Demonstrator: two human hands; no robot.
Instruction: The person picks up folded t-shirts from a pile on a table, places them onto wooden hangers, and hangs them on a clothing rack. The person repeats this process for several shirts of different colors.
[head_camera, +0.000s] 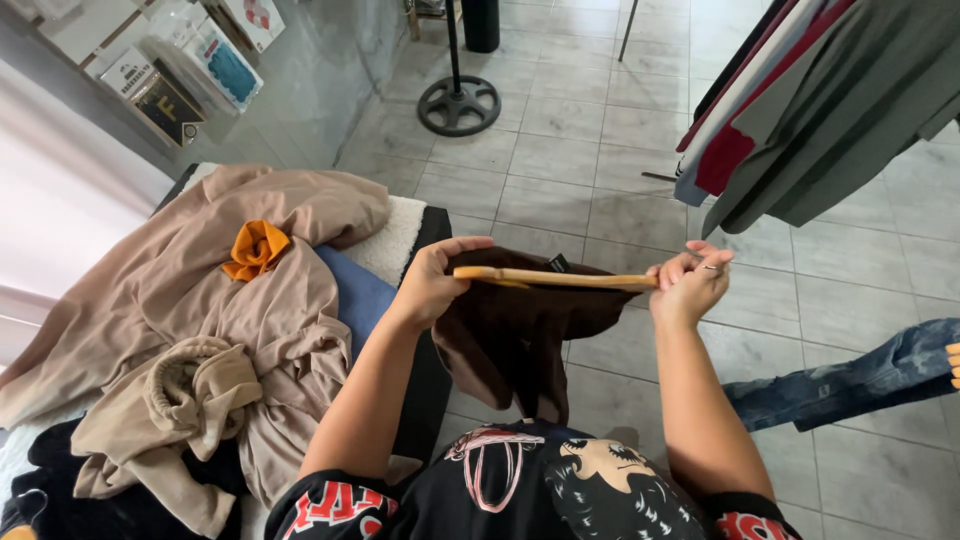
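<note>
The left hand (432, 282) gripped one end of a wooden hanger (552, 277), and the right hand (688, 285) pinched the other end near its metal hook, so the bar lay level between them. A dark brown garment (512, 335) hung below both grips, draped on the hanger, kept off the floor. Left of the left grip lay a heap of beige clothes (230, 330) with an orange cloth (255, 248). Beyond the right grip hung shirts (800, 120).
</note>
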